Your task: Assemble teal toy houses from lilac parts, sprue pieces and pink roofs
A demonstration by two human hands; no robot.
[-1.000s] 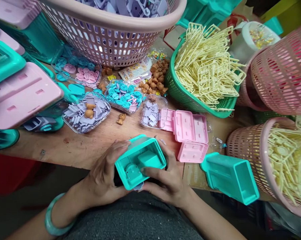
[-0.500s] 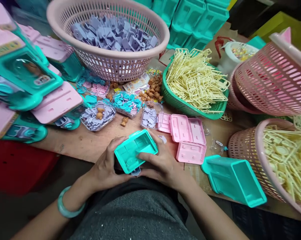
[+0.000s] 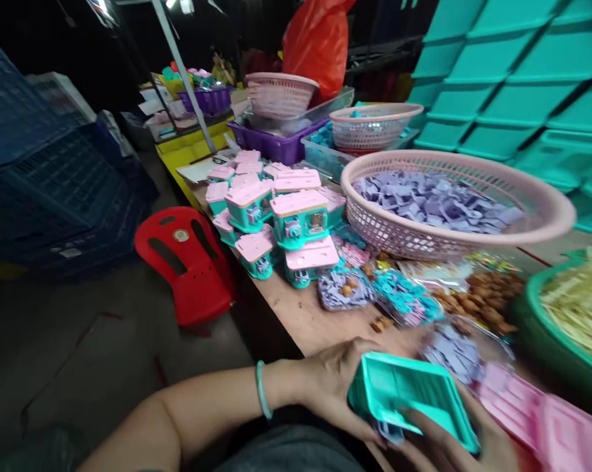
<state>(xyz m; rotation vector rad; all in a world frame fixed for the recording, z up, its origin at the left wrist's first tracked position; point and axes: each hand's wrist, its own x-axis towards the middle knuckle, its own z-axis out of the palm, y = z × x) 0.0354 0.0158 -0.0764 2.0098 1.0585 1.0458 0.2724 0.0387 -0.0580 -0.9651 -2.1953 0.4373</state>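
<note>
Both hands hold an open-topped teal plastic box (image 3: 414, 380) near the table's front edge. My left hand (image 3: 332, 383), with a jade-coloured bangle on its wrist, is closed around the box's left side. At the right end, my right hand (image 3: 473, 439) grips the box, with fingers reaching over its front rim and inside. A small lilac piece (image 3: 390, 431) sits at the front of the box by the fingertips. Just beyond lie a clear tray of lilac parts (image 3: 450, 351) and pink lids (image 3: 512, 396), partly blurred.
A pink basket (image 3: 453, 246) of lilac parts and a green basket (image 3: 536, 321) of cream frames stand behind. Finished pink-and-teal boxes (image 3: 300, 216) are piled to the left. Brown figures (image 3: 487, 298) lie loose. A red chair (image 3: 187, 262) stands beside the table.
The view has swung left and up, bringing the chair and far table into sight. Both hands still hold the teal box, now tilted differently, with right fingers over its front rim.
</note>
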